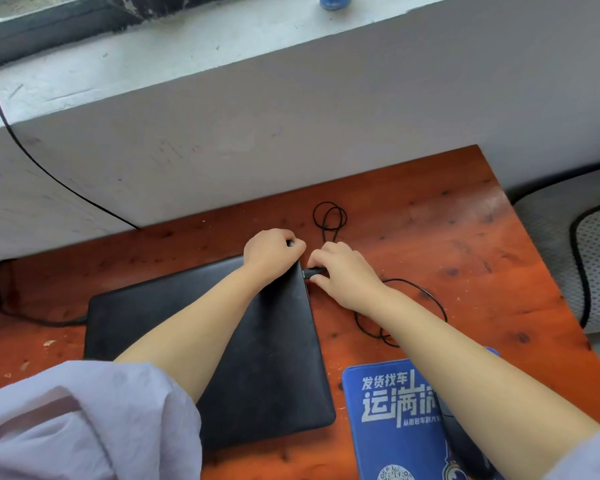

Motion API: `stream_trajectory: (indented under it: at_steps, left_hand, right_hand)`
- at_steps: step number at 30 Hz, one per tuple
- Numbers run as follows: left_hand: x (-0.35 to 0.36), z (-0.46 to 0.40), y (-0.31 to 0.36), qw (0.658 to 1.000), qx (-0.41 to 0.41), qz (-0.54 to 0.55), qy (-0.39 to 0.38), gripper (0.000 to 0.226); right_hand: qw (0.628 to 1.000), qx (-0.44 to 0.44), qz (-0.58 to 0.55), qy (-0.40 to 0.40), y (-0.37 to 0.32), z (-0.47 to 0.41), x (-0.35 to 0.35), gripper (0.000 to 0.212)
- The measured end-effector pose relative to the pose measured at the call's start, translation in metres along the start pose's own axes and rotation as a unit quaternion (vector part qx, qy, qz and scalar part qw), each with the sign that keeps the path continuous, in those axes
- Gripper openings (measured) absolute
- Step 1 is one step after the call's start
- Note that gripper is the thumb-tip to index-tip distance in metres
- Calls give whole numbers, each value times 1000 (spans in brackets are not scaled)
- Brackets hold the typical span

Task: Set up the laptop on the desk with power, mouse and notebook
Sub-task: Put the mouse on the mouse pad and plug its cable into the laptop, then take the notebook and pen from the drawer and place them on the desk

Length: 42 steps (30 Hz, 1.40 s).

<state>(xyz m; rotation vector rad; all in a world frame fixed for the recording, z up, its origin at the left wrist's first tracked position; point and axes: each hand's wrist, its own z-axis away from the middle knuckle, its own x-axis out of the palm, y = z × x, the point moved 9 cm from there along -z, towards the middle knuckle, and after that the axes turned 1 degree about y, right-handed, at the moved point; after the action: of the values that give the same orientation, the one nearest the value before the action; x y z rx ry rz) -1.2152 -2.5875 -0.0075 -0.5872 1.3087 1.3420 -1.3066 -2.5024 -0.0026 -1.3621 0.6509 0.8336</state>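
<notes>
A closed black laptop [264, 358] lies flat on the reddish wooden desk [447, 244]. My left hand [272, 254] grips its far right corner. My right hand [343, 271] pinches a black plug [313, 271] right at the laptop's right edge; whether the plug is seated I cannot tell. The plug's thin black cable [329, 216] loops behind and to the right of my hands. A black mouse [465, 445] rests on a blue mouse pad [392, 417] at the lower right, partly hidden by my right forearm. No notebook is in view.
A grey wall and windowsill [222, 64] rise behind the desk. A black cable [32, 154] hangs down the wall at the left, and another [49, 320] runs to the laptop's left side. A mesh chair cushion [596, 258] sits beyond the desk's right edge.
</notes>
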Motion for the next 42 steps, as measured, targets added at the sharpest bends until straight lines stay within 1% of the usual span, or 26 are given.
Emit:
stream_trajectory:
  at_steps: [4, 8, 11, 14, 16, 18, 20, 22, 24, 26, 29, 32, 34, 37, 39, 41, 42]
  left_hand:
    - [12, -5, -4, 1000, 3, 12, 1, 25]
    - [7, -5, -6, 997, -7, 65, 40, 16]
    - [7, -2, -4, 999, 0, 45, 16, 21]
    - [-2, 9, -10, 1000, 0, 14, -4, 32]
    - [-15, 25, -17, 1000, 1, 16, 5, 33]
    - [-28, 44, -24, 999, 9, 20, 27, 30]
    - [-36, 65, -24, 998, 31, 27, 39, 29]
    - [-38, 87, -18, 997, 64, 39, 36, 28]
    - [-34, 109, -4, 993, 109, 46, 24, 26]
    - [-22, 134, 17, 985, 165, 54, -2, 24]
    - [6, 180, 54, 962, 263, 58, -54, 19]
    - [44, 241, 91, 924, 364, 47, -111, 17]
    - [74, 291, 114, 897, 414, 41, -151, 17]
    - [125, 379, 145, 848, 485, 10, -213, 17]
    - [164, 443, 159, 799, 538, -23, -268, 18]
    - [206, 500, 161, 758, 560, -71, -327, 20]
    - [228, 524, 158, 746, 557, -97, -353, 22]
  right_hand:
    - [1000, 6, 11, 14, 8, -3, 9, 20]
    - [999, 4, 27, 30, 11, -2, 11, 21]
    - [999, 9, 52, 11, 7, -3, 12, 23]
    - [997, 32, 67, 2, 2, 5, 3, 33]
    - [996, 51, 70, 20, -1, 16, -12, 38]
    - [994, 70, 78, 33, -4, 31, -25, 37]
    - [992, 89, 88, 36, -8, 50, -33, 35]
    - [988, 110, 101, 38, -13, 71, -35, 35]
    - [983, 137, 108, 49, -17, 98, -35, 35]
    - [978, 165, 101, 79, -21, 132, -35, 33]
    - [959, 232, 74, 147, -25, 201, -29, 30]
    - [926, 306, 51, 214, -30, 287, -8, 29]
    - [900, 357, 35, 246, -34, 353, 14, 30]
    - [845, 459, 2, 276, -34, 461, 56, 30]
    - [799, 528, -32, 288, -36, 534, 91, 29]
    - [760, 577, -60, 294, -39, 599, 127, 28]
    - [741, 598, -81, 294, -41, 628, 147, 28]
